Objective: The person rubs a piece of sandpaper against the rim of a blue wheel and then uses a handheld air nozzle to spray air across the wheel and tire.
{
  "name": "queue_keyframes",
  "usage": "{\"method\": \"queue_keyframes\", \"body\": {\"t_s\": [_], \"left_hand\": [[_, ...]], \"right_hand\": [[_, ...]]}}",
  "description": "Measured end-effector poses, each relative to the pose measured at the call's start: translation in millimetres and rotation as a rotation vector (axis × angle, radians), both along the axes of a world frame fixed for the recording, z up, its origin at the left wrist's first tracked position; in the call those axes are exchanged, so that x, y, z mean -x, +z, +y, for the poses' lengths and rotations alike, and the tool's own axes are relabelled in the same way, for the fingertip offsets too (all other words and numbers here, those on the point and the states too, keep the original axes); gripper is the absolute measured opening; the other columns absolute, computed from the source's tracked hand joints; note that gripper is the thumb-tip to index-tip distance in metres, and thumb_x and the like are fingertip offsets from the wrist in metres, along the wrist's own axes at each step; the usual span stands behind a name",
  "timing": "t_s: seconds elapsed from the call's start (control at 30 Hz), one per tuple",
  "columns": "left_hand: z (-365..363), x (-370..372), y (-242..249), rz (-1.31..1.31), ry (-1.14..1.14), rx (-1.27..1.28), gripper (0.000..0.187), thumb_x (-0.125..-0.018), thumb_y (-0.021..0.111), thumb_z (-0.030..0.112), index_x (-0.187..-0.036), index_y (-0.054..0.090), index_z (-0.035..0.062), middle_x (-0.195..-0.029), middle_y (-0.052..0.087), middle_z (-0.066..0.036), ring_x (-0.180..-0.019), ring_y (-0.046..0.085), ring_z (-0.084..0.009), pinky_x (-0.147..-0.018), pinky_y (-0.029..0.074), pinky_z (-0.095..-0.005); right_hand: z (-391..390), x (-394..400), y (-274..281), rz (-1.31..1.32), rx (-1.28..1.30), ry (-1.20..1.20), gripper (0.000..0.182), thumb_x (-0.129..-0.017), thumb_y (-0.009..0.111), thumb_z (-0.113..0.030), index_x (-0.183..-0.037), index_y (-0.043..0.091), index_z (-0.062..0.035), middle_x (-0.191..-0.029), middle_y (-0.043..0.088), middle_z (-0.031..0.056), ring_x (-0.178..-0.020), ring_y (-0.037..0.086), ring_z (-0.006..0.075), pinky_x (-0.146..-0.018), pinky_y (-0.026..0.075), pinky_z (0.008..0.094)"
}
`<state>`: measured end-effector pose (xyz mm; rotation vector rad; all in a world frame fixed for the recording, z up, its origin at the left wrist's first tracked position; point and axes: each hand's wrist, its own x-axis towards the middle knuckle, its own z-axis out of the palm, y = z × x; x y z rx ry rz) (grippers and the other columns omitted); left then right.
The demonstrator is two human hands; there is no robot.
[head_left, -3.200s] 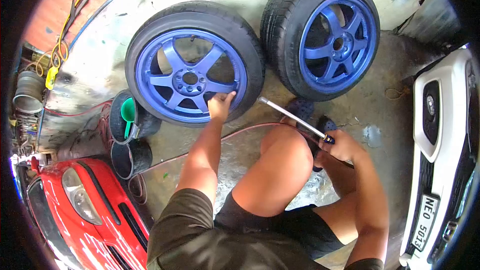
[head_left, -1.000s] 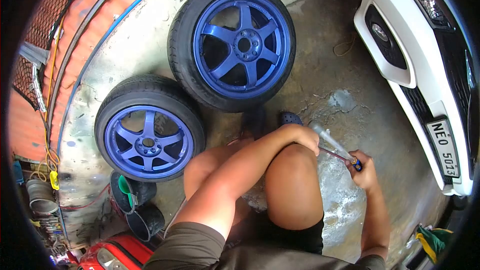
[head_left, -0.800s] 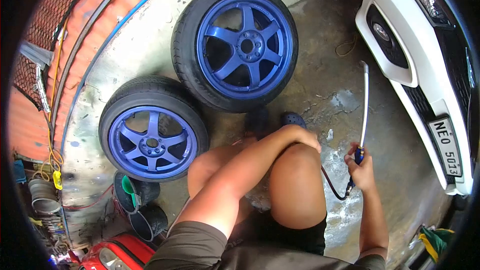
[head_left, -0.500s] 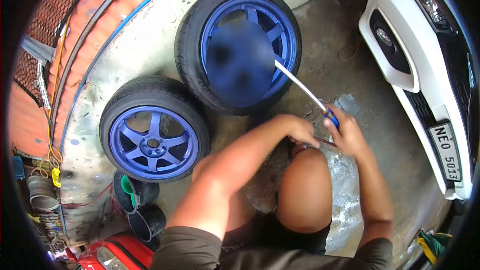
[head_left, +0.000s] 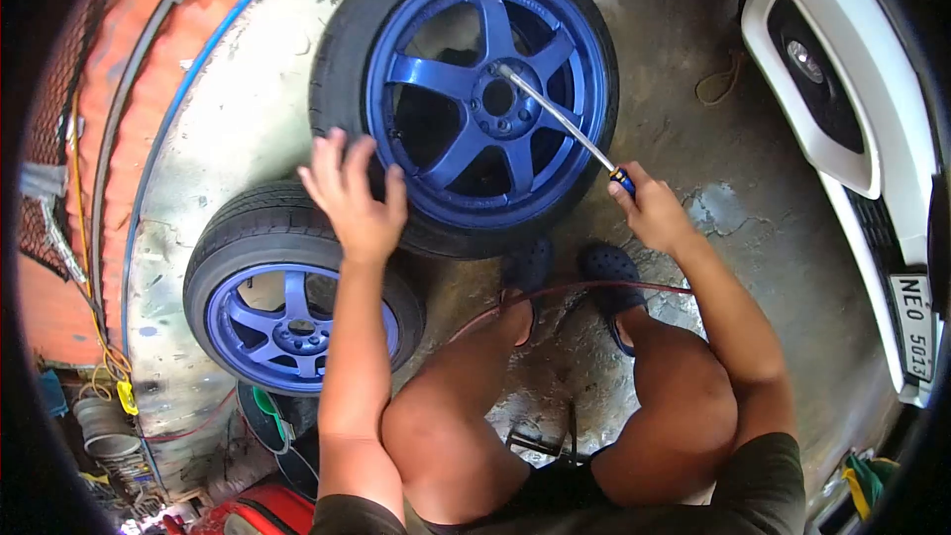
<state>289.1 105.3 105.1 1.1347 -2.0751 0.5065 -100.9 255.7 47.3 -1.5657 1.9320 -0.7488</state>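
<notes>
My right hand (head_left: 654,210) grips the blue-and-black handle of a long screwdriver (head_left: 567,125) with a bare metal shaft. Its tip overlaps the hub, by the bolt holes of a blue six-spoke wheel (head_left: 520,154) with a black tire (head_left: 342,59), which leans against the wall. My left hand (head_left: 355,200), fingers spread and holding nothing, is beside the lower left edge of that tire. Below it, a second blue wheel (head_left: 263,299) with its tire is partly hidden by my left forearm.
A thin red hose (head_left: 565,288) crosses the floor over my feet in dark clogs (head_left: 612,267). The white front bumper (head_left: 792,129) of a car stands at the right. Dark buckets (head_left: 260,426) and something red (head_left: 267,510) are at lower left.
My left hand has moved from near my knee up and left to the large tire, its fingers opening. My knees have spread. My right hand still holds the screwdriver at the wheel.
</notes>
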Motion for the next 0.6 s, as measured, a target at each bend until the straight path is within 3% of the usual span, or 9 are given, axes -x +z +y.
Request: {"method": "queue_keyframes", "body": {"t_s": [0.1,0.2,0.3,0.47,0.53,0.6], "left_hand": [[-41.8,5.7,52.2,0.081,0.021,0.097,0.059,-0.094,0.082,0.027,-0.143,0.062,0.0007,-0.145,0.062,-0.023,-0.141,0.053,-0.0404,-0.122,0.036,-0.0521],[-80.5,17.1,71.5,0.272,0.046,0.012,0.053,-0.099,0.076,0.027,-0.141,0.062,-0.0020,-0.143,0.064,-0.024,-0.137,0.058,-0.0415,-0.120,0.041,-0.0491],[-90.8,22.6,59.6,0.145,0.042,0.036,0.043,-0.105,0.063,0.019,-0.144,0.062,-0.0001,-0.143,0.065,-0.026,-0.134,0.062,-0.0413,-0.117,0.046,-0.0476],[-75.6,38.8,54.3,-0.044,0.160,0.047,0.054,-0.106,0.065,0.024,-0.157,0.055,0.0083,-0.156,0.054,-0.030,-0.142,0.055,-0.0464,-0.119,0.043,-0.0507],[-63.8,49.2,51.2,-0.212,0.220,0.047,0.070,-0.100,0.073,0.033,-0.164,0.048,0.0184,-0.164,0.042,-0.032,-0.148,0.044,-0.0522,-0.123,0.037,-0.0577],[-58.5,55.7,50.9,-0.272,0.286,0.017,0.079,-0.094,0.079,0.032,-0.166,0.046,0.0207,-0.168,0.037,-0.030,-0.151,0.040,-0.0521,-0.125,0.034,-0.0581]], "right_hand": [[0.0,0.7,7.7,-0.100,-0.108,0.042,0.036,-0.110,0.063,-0.033,-0.134,0.061,-0.0060,-0.098,0.074,0.0286,-0.100,0.071,0.0523,-0.086,0.054,0.0575],[11.2,10.9,15.1,-0.173,-0.105,0.157,0.036,-0.109,0.063,-0.031,-0.137,0.061,-0.0086,-0.099,0.074,0.0271,-0.102,0.072,0.0503,-0.087,0.055,0.0542],[10.3,6.2,24.3,-0.197,0.042,0.161,0.035,-0.108,0.066,-0.027,-0.137,0.062,-0.0078,-0.106,0.074,0.0260,-0.105,0.072,0.0492,-0.088,0.056,0.0515],[-19.9,-16.2,36.7,-0.206,0.212,0.232,0.036,-0.106,0.069,-0.023,-0.136,0.061,-0.0044,-0.116,0.073,0.0277,-0.108,0.070,0.0510,-0.091,0.056,0.0541],[-24.6,-22.0,35.9,-0.242,0.214,0.228,0.035,-0.105,0.069,-0.022,-0.134,0.061,-0.0036,-0.121,0.071,0.0288,-0.109,0.070,0.0510,-0.093,0.056,0.0550],[-23.0,-24.4,38.9,-0.303,0.164,0.242,0.035,-0.105,0.070,-0.022,-0.133,0.061,-0.0035,-0.120,0.072,0.0285,-0.109,0.069,0.0510,-0.093,0.057,0.0552]]}}
